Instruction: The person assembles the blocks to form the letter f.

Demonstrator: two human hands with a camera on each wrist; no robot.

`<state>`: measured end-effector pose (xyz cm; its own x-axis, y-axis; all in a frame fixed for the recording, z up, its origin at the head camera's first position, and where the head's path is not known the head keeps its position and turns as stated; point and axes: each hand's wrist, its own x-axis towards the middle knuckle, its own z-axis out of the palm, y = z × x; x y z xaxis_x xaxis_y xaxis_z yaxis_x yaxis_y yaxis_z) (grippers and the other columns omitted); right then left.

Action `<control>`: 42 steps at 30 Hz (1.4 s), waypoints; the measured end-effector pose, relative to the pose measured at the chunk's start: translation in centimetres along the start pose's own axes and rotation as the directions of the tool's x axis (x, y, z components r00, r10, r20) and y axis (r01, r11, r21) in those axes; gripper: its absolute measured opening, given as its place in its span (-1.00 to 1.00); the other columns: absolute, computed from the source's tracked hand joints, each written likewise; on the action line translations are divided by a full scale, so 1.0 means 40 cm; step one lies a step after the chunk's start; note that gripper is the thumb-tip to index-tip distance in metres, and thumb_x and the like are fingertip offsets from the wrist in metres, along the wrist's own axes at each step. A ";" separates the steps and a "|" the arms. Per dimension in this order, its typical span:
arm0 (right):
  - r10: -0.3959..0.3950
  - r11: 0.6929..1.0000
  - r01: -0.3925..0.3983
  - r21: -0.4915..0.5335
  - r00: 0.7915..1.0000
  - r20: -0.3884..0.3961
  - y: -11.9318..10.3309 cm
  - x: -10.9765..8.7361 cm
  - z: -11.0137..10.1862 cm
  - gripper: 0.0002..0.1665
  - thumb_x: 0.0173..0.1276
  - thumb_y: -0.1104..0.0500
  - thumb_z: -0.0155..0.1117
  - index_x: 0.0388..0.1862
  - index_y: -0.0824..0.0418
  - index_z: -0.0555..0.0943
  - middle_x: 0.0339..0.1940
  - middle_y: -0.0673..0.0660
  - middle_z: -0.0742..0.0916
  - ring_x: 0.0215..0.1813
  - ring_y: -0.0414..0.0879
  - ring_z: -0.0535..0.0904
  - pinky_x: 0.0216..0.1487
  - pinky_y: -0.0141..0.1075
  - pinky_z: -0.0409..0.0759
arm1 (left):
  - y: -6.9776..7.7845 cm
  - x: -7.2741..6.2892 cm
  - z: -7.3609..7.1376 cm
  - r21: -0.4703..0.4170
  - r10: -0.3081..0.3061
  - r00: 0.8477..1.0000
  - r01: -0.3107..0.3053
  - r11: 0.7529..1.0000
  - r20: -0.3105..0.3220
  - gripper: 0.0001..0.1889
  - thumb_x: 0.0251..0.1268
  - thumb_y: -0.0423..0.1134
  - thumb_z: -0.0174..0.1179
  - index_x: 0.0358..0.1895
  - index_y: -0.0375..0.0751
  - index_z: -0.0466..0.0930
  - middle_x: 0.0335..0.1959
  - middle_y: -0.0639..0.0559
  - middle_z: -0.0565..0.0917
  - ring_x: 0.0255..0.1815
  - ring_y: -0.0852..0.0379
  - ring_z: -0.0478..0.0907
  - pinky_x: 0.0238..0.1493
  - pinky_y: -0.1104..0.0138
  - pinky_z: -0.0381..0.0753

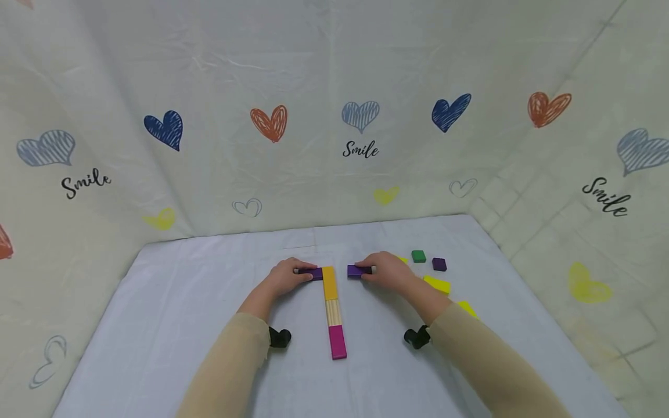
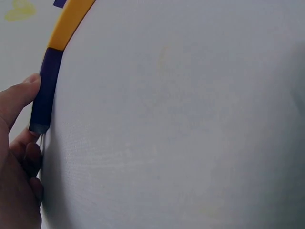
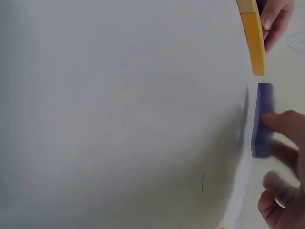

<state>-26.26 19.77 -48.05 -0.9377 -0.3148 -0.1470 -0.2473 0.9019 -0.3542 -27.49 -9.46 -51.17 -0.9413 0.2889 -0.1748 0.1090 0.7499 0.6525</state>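
A line of end-to-end blocks runs toward the person: an orange block at the far end, a pale wood-coloured block, then a magenta block. At the orange block's far left side, my left hand pinches a dark purple block, whose end meets the orange one. My right hand grips a second purple block between thumb and fingers. A gap separates that block from the orange block's right side; whether it touches the table is unclear.
On the right of the white-covered table lie a green block, a small purple block and several yellow blocks, one partly behind the right hand. A white curtain printed with hearts hangs behind the table.
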 end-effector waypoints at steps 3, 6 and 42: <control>-0.009 1.000 0.009 -0.005 1.000 0.008 -0.014 0.015 0.006 -0.56 0.32 0.04 0.41 0.20 -0.12 0.67 0.12 -0.01 0.71 0.23 -0.01 0.54 0.29 -0.06 0.45 | -0.001 0.002 0.003 -0.001 -0.006 1.000 0.006 1.000 0.004 -0.69 0.36 -0.01 0.26 0.15 0.28 0.68 0.21 -0.03 0.55 0.24 -0.10 0.41 0.31 -0.08 0.32; -0.009 1.000 0.010 -0.016 1.000 0.027 -0.020 0.027 0.014 -0.56 0.33 0.02 0.41 0.20 -0.15 0.66 0.12 -0.03 0.71 0.21 -0.04 0.54 0.30 -0.09 0.45 | -0.001 0.003 0.005 -0.004 -0.005 1.000 0.005 1.000 0.006 -0.69 0.36 0.00 0.26 0.14 0.29 0.68 0.21 -0.03 0.55 0.24 -0.10 0.41 0.32 -0.08 0.32; -0.043 0.999 0.042 0.017 0.997 0.057 -0.045 0.076 0.034 -0.56 0.35 0.01 0.39 0.21 -0.15 0.66 0.09 -0.05 0.71 0.16 -0.08 0.55 0.27 -0.12 0.47 | -0.003 0.000 0.002 0.018 -0.002 1.000 0.002 1.000 -0.003 -0.69 0.37 0.00 0.26 0.15 0.30 0.67 0.21 -0.01 0.56 0.27 -0.09 0.40 0.34 -0.06 0.30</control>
<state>-28.31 16.78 -49.12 -0.9107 -0.3699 -0.1838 -0.2827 0.8827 -0.3755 -27.48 -9.49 -51.29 -0.9426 0.2852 -0.1738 0.1126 0.7613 0.6385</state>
